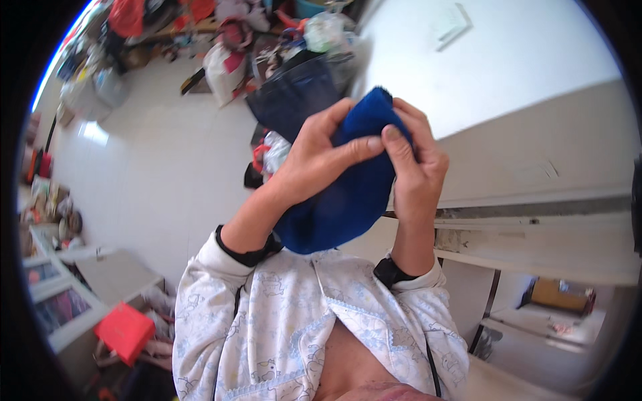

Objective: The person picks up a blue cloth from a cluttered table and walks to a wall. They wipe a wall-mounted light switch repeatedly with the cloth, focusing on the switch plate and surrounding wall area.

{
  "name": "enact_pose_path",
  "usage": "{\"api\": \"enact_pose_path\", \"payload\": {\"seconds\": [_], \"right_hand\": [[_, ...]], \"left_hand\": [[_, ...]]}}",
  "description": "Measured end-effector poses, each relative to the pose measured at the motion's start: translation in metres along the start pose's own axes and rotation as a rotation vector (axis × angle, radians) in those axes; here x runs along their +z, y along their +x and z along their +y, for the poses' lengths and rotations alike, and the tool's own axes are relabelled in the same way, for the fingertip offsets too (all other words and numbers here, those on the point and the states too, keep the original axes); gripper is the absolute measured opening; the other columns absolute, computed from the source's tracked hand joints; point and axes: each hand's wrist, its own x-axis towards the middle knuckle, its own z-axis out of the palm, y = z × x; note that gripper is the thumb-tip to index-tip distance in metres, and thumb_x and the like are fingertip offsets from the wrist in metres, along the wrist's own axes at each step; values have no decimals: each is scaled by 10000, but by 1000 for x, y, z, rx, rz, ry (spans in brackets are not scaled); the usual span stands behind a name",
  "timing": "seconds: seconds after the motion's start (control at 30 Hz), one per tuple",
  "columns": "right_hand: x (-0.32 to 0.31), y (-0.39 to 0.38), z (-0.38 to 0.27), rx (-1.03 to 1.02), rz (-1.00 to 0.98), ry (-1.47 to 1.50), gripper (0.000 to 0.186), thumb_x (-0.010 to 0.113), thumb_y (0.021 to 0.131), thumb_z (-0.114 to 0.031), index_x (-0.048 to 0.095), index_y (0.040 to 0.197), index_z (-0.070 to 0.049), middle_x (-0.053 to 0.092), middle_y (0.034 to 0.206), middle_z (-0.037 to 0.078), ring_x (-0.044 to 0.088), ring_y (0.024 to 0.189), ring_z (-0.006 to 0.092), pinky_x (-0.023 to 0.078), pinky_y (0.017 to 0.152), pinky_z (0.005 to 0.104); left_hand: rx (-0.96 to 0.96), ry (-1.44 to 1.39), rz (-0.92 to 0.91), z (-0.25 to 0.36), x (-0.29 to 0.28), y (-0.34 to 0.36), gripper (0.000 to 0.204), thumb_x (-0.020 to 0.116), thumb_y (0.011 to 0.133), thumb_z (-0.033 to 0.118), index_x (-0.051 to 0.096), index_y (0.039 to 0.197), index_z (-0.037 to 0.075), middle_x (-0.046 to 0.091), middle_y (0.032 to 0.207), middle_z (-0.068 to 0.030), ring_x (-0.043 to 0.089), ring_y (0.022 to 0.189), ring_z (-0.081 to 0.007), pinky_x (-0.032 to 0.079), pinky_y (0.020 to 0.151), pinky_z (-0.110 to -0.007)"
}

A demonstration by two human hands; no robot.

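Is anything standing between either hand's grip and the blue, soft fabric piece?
Nothing visible: the left hand's grip and right hand's grip both meet the blue, soft fabric piece directly, thumbs on its camera-facing side.

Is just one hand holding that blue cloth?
No, the left hand and the right hand both grip the blue cloth, with both thumbs pressed on it.

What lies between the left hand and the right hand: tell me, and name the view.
A piece of blue fabric, which the left hand and the right hand both hold; the head view shows it.
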Motion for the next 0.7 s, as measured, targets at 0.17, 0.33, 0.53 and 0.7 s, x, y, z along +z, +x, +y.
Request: {"api": "enact_pose_path", "payload": {"seconds": [0.17,0.33,0.53,0.7], "right_hand": [[32,16,22,249,21,133,152,729,922,-111,709,1019,4,676,855,-9,577,759,47,460,683,186],[52,41,40,317,79,240,147,745,911,-135,700,931,3,670,821,2,573,720,53,447,662,186],[112,65,53,355,229,483,129,754,893,-123,706,945,-15,713,865,46,650,746,102,493,692,212],[161,87,56,465,343,557,129,765,889,-140,707,928,-31,709,852,30,647,723,89,496,657,210]], "left_hand": [[-47,-172,216,-10,-33,6,353,751,907,215,599,1163,27,663,987,-21,615,905,-83,525,796,-246],[-23,-64,197,-19,-72,30,378,765,890,207,582,1156,9,657,1001,-47,620,914,-97,528,797,-250],[-118,136,-130,-2,-153,65,488,782,880,284,622,1256,17,705,1072,-75,670,993,-149,543,871,-289],[-281,-108,-281,2,-198,87,353,736,923,275,684,1173,31,721,1066,-57,697,958,-157,558,858,-296]]}}
